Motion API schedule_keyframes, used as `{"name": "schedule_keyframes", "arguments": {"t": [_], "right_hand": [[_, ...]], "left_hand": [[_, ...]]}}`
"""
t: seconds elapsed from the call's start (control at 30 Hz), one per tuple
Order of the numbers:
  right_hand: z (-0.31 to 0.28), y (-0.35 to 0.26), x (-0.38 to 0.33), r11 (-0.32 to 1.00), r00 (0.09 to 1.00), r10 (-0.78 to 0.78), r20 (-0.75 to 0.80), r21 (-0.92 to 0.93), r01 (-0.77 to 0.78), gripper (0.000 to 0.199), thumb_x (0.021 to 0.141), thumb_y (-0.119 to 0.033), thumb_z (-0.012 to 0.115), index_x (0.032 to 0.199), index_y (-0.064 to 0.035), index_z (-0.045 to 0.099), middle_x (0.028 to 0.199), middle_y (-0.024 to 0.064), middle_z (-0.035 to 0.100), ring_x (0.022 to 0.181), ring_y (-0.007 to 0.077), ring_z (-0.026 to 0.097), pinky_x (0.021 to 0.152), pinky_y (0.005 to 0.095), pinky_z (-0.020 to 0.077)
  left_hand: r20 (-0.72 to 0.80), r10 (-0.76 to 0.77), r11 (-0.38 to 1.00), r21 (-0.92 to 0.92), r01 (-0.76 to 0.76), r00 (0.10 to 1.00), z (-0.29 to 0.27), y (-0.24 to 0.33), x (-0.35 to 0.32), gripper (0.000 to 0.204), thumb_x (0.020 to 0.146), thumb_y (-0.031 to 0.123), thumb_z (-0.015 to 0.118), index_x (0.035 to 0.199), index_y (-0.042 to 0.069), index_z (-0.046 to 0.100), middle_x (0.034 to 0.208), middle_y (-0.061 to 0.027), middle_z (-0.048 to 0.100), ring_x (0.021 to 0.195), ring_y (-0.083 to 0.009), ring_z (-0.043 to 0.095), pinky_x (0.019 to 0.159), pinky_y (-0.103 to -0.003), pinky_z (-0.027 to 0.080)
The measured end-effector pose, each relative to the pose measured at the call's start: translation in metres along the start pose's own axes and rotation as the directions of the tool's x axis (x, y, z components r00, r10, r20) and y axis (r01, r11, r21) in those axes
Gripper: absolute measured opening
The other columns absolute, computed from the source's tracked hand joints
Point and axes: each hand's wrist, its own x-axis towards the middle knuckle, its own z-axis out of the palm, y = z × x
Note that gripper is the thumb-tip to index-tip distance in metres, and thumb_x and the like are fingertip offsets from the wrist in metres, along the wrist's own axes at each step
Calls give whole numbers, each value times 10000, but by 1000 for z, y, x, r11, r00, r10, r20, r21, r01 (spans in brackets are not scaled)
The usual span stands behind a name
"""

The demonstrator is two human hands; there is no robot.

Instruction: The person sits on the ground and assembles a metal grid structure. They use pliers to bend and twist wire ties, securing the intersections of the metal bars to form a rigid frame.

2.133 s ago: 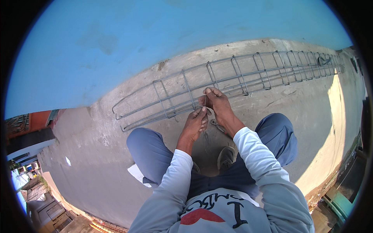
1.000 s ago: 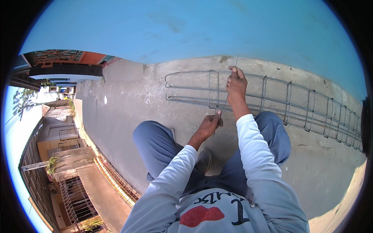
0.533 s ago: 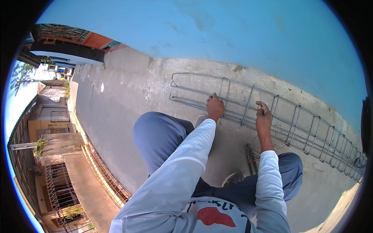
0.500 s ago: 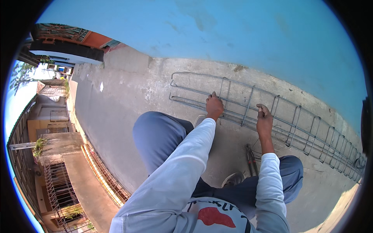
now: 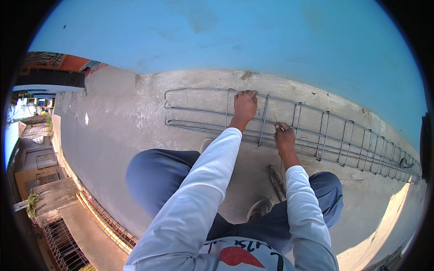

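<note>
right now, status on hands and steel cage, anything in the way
Left hand at far side of steel cage. Right hand pinching thin wire. Pincer-like tool lying clear of both hands and cage.

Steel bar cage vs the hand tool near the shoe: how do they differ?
Size: the cage is long, running far to the right; the tool is much shorter.
Build: the cage is an open frame of grey bars; the tool has two slim handles.
Contact: the left hand is on the cage; no hand is on the tool.
Both lie on the ground.

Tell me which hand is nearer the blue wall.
The left hand, at the edge of the cage nearest the wall; the right hand is closer to the pliers.
</note>
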Motion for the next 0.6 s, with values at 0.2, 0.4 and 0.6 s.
{"name": "schedule_keyframes", "arguments": {"t": [0.2,0.4,0.6], "right_hand": [[7,6,68,840,961,261,88,469,-271,228,981,-101,503,1154,-36,636,674,2,480,492,107,409,421,270,317],[39,-20,93,826,963,241,118,496,-268,187,984,-76,440,1038,-89,619,708,4,483,526,97,388,432,258,289],[43,-24,117,848,969,230,95,469,-247,127,1004,-182,567,1051,-83,631,688,-3,488,517,101,398,440,265,307]], "left_hand": [[351,-51,997,72,28,935,19,39,53,392,988,410,552,1216,129,702,1216,-132,688,1185,-334,592,1058,-462,409],[511,-171,985,66,159,842,35,15,78,437,1007,448,499,1236,127,689,1302,-134,644,1263,-342,558,1090,-546,353],[642,-235,970,107,218,730,49,29,96,515,983,484,524,1295,92,642,1392,-123,590,1315,-341,521,1106,-642,278]]}}
